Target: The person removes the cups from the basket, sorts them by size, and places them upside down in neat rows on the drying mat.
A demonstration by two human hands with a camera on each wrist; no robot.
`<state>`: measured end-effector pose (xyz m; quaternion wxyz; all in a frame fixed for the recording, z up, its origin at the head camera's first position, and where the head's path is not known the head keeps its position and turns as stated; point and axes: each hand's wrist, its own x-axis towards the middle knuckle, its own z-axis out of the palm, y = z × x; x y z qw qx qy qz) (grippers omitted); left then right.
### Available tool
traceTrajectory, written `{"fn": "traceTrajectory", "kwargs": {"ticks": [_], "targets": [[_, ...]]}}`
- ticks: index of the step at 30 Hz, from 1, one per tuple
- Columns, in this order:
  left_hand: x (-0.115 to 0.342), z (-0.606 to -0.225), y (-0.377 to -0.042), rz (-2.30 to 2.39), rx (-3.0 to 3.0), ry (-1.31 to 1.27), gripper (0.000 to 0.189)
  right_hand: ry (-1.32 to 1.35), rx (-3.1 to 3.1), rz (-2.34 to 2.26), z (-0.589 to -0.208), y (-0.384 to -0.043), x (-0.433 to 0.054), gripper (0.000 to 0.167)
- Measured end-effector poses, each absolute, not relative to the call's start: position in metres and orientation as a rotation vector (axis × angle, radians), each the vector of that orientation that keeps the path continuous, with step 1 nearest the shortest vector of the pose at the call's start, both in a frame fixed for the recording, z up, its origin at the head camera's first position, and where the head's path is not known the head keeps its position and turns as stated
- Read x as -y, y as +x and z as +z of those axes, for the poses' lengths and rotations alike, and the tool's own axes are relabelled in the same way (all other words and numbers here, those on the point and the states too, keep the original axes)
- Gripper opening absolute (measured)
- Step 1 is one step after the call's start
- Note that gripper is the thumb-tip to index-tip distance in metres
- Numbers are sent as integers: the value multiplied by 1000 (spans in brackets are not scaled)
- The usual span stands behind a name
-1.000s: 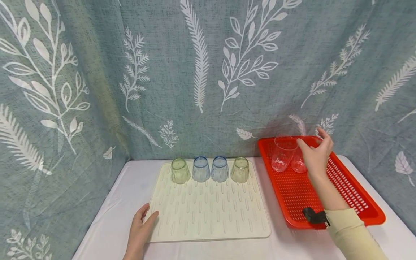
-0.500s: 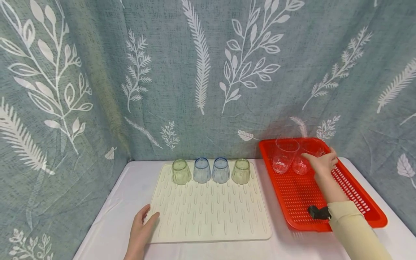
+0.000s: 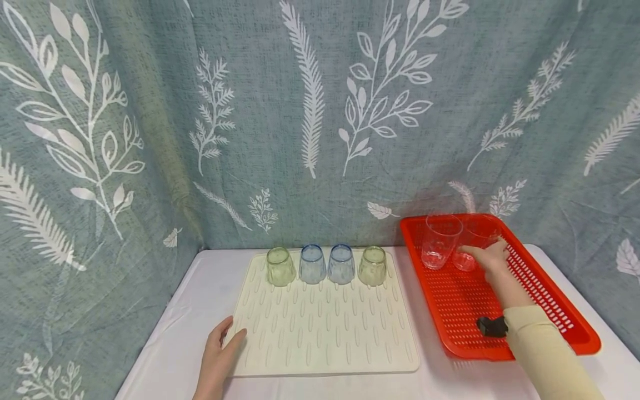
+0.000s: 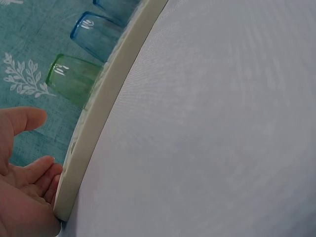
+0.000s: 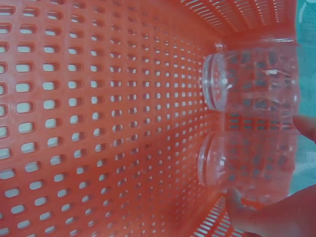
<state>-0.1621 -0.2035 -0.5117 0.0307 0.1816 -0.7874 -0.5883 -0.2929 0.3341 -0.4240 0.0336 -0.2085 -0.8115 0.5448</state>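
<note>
My right hand [image 3: 492,260] reaches into the red basket at the right-hand clear drinking glass [image 3: 475,233], thumb on one side and fingers on the other. In the right wrist view that glass [image 5: 252,165] stands on the basket floor between my spread thumb and a fingertip close at its side. A second clear glass [image 3: 440,241] is just left of it. My left hand [image 3: 220,355] rests, fingers relaxed and holding nothing, at the left edge of the cream drying mat [image 3: 325,333]; in the left wrist view its fingertips are right at the mat's edge [image 4: 94,133].
Along the mat's back edge stand two green glasses [image 3: 280,268] and two blue glasses [image 3: 312,265], all upside down, the green ones at the ends. The red basket [image 3: 435,311] has raised slotted walls. Behind the white table hangs a patterned curtain [image 3: 240,111].
My right hand has gone from above the right-hand clear glass, over to its right, then back left and around it. My left hand and the glasses on the mat have stayed put.
</note>
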Motion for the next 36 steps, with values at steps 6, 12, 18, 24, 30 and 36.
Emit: {"fn": "traceTrajectory", "kwargs": {"ticks": [6, 12, 18, 24, 30, 36], "targets": [[205, -511, -163, -1824, 2433, 568, 76, -618, 2411, 1757, -425, -290, -333, 98], [205, -513, -162, -1831, 2425, 573, 77, -581, 2350, 1809, -426, -291, -331, 93], [206, -514, -162, -1834, 2422, 573, 77, -590, 2318, 1821, -428, -292, -331, 92], [207, -513, -161, -1831, 2428, 560, 76, -606, 2279, 1850, -428, -291, -331, 92], [207, -514, -161, -1827, 2428, 551, 76, -644, 2259, 1842, -427, -290, -330, 92], [206, -514, -161, -1824, 2425, 559, 76, -721, 2160, 1824, -422, -291, -326, 92]]}}
